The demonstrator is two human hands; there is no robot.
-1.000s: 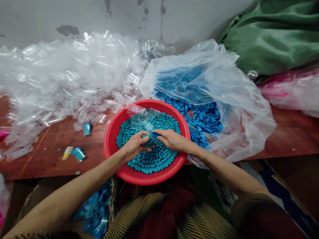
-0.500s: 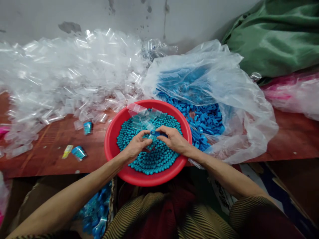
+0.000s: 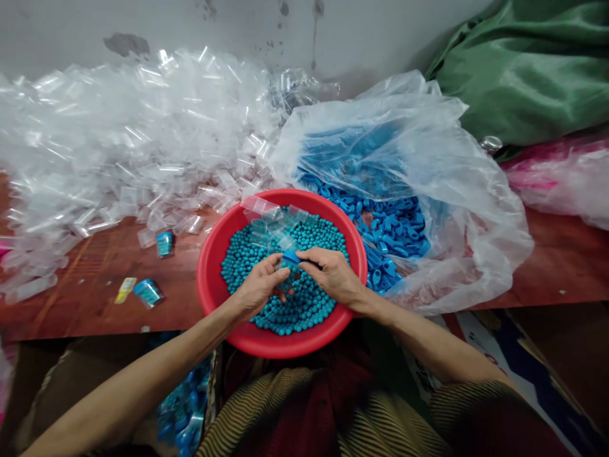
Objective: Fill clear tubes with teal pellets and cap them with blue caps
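A red basin (image 3: 212,279) holds many teal beads (image 3: 290,320), with several clear plastic tubes (image 3: 266,231) lying on them near its far side. Over the beads, my left hand (image 3: 261,282) is closed around a small clear container (image 3: 288,279). My right hand (image 3: 328,270) pinches a blue plastic cap (image 3: 290,256) at the container's top. The fingers partly hide the container, so I cannot tell how firmly the cap sits on it.
Clear tubes (image 3: 143,133) are heaped at the left. Blue caps (image 3: 397,228) spill from a plastic bag (image 3: 457,190) at the right. Two capped containers (image 3: 149,292) and a yellow-white slip (image 3: 125,290) lie on the red table (image 3: 85,273). A green sack (image 3: 528,76) stands behind.
The blue cap has moved from beside the container's mouth onto its top. My left fingers now show beneath the container. The view has shifted slightly.
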